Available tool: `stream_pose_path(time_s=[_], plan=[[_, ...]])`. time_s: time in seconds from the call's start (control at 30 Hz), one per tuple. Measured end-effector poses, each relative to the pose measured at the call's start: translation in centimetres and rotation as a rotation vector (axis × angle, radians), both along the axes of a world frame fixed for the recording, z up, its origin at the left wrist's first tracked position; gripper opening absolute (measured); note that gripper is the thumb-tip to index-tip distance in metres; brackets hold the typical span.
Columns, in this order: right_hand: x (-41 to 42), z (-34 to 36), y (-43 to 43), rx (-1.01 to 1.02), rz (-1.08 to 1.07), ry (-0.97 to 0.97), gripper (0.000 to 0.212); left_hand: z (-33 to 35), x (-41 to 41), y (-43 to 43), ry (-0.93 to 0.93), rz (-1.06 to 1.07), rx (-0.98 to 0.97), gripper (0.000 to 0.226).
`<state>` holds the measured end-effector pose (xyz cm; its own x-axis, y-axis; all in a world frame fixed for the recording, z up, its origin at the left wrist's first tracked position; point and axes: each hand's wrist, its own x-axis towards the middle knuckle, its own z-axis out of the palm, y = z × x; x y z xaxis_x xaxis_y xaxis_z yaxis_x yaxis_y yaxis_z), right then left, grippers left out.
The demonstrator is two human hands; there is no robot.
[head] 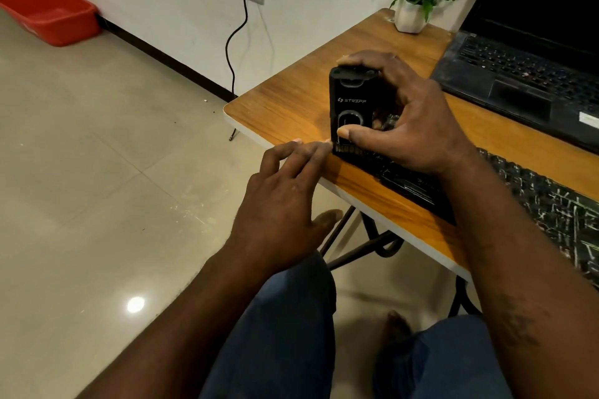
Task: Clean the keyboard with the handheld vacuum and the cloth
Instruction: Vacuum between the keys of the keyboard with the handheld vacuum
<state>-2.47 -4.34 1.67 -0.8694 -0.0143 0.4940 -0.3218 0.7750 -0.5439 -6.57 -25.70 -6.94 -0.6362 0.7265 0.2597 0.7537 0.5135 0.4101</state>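
A red tub [48, 14] sits far left on the floor; the left hand [285, 204], fingers loosely straight, touches the desk [291, 100] edge just beside the handheld vacuum [351, 104]; the right hand [411, 120] grips that vacuum, upright on the keyboard [551, 201]'s left end; the keyboard's long axis runs rightward along the desk front, so the sweep likely heads that way; the laptop [525, 74] lies behind, apart.

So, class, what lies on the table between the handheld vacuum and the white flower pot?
Nothing lies there. In the head view, only bare wooden tabletop stretches between the handheld vacuum and the white flower pot.
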Motion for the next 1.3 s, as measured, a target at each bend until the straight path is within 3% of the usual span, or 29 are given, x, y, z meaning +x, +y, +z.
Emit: stream_pose_path(time_s=[0.23, 0.63, 0.77, 0.93, 1.07, 1.3], plan=[[-0.05, -0.09, -0.18, 0.02, 0.028, -0.011, 0.071, -0.26, -0.1, -0.02, 0.016, 0.008, -0.01, 0.097], [0.85, 0.41, 0.69, -0.132, 0.072, -0.154, 0.069, -0.32, -0.38, -0.11, -0.004, 0.0, 0.03, 0.092], [0.39, -0.02, 0.14, -0.114, -0.053, -0.048, 0.07, -0.4, -0.41, -0.15, 0.0, 0.006, 0.025, 0.093], [0.82, 0.19, 0.11, -0.15, 0.054, -0.14, 0.069, -0.32, -0.33, -0.17, -0.004, 0.004, 0.043, 0.093], [0.17, -0.16, -0.15, -0.072, -0.069, -0.01, 0.071, -0.28, -0.34, -0.11, 0.0, 0.011, 0.022, 0.093], [0.45, 0.18, 0.06, -0.089, -0.03, -0.039, 0.071, -0.22, -0.28, -0.16, 0.012, 0.011, 0.017, 0.092]])
